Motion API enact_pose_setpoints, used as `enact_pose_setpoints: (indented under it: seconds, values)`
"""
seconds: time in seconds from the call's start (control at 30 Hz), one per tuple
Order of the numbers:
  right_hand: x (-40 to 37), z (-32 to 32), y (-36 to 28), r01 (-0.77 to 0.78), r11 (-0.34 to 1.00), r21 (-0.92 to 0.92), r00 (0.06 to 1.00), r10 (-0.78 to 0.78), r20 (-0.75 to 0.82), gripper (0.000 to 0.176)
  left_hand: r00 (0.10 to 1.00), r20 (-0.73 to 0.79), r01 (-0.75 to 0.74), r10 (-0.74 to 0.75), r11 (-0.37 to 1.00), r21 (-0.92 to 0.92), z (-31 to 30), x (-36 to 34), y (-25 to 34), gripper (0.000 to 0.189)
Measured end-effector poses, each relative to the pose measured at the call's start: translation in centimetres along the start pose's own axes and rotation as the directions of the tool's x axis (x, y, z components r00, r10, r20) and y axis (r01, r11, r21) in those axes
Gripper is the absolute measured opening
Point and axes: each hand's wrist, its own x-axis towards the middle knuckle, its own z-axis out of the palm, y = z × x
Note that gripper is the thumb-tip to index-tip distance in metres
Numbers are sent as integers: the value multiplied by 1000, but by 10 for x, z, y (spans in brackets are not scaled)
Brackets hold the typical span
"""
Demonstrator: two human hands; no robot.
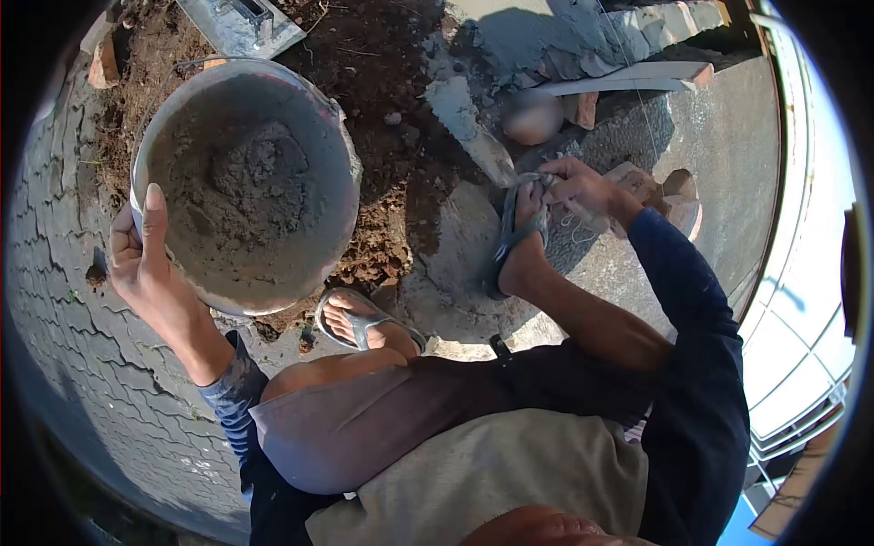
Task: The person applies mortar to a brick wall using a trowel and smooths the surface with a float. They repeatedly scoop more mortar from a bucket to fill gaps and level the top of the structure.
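Observation:
On the left stands a wide bucket (339,205) with grey wet mortar (259,173) inside. My left hand (155,259) is closed on its near left rim, thumb over the inside edge. My right hand (575,189) is closed around the handle end of a trowel (469,127), low beside my right foot. The trowel's long blade is coated with mortar and points up and left, away from me. My fingers hide most of the handle.
A flat metal float (241,27) lies beyond the bucket. Mortar-covered masonry (555,41), a thin string and broken bricks (642,187) are at the upper right. A blurred rounded object (533,118) sits nearby. Paving blocks (73,273) cover the left; my sandalled feet (369,323) stand close.

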Motion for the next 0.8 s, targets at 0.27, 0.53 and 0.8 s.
enact_pose_setpoints:
  seconds: [0.27,0.53,0.8]
  values:
    - [12,-2,3,-16,930,367,937,142,-319,23,998,37,63,-60,991,-115,4,-2,1,29]
    - [83,9,24,-177,983,43,856,176,-487,38,999,-13,32,-33,999,-29,2,-1,-3,30]
    - [95,12,47,-116,993,27,794,109,-598,40,1000,-18,3,-2,999,33,4,-4,-2,32]
